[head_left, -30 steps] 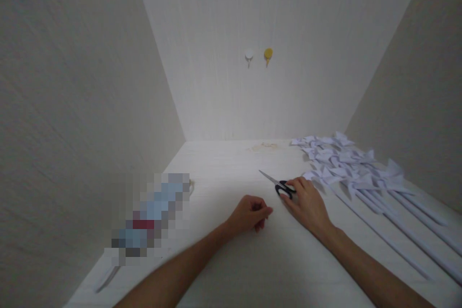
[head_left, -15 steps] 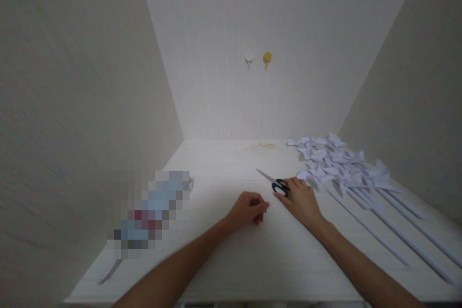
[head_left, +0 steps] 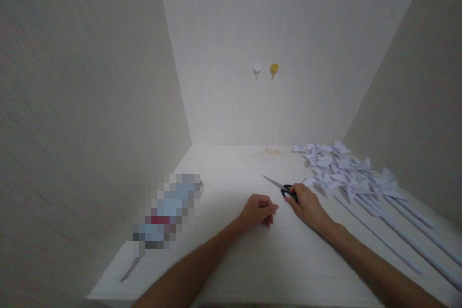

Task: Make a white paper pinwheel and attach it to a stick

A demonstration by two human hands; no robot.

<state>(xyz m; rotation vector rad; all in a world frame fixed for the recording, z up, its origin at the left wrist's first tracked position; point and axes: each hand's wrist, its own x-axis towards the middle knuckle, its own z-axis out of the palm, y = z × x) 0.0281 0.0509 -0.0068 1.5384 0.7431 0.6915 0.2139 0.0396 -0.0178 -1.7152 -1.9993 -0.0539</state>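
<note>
Scissors with black handles (head_left: pixel 288 195) lie on the white table, blades closed and pointing to the far left. The fingers and thumb of my right hand (head_left: pixel 308 208) are closed around the handles. Just left of it, my left hand (head_left: pixel 257 212) is held over the table with its fingers curled and the thumb against the index finger. Whatever the left fingers may pinch is hidden or too small to see. Right of my right hand lie several white paper pinwheels (head_left: pixel 346 183), their sticks (head_left: pixel 382 240) stretching toward the near right.
A pixelated bluish object with a red patch (head_left: pixel 169 209) lies on the left of the table (head_left: pixel 224 178). Grey walls stand at both sides. On the back wall are a white hook (head_left: pixel 257 69) and a yellow hook (head_left: pixel 274 69). Faint brownish marks (head_left: pixel 272 151) show near the back edge.
The whole view has shifted, so everything appears slightly lower and farther right. My right fingers look drawn in a little more around the scissor handles. My left hand keeps its curled shape.
</note>
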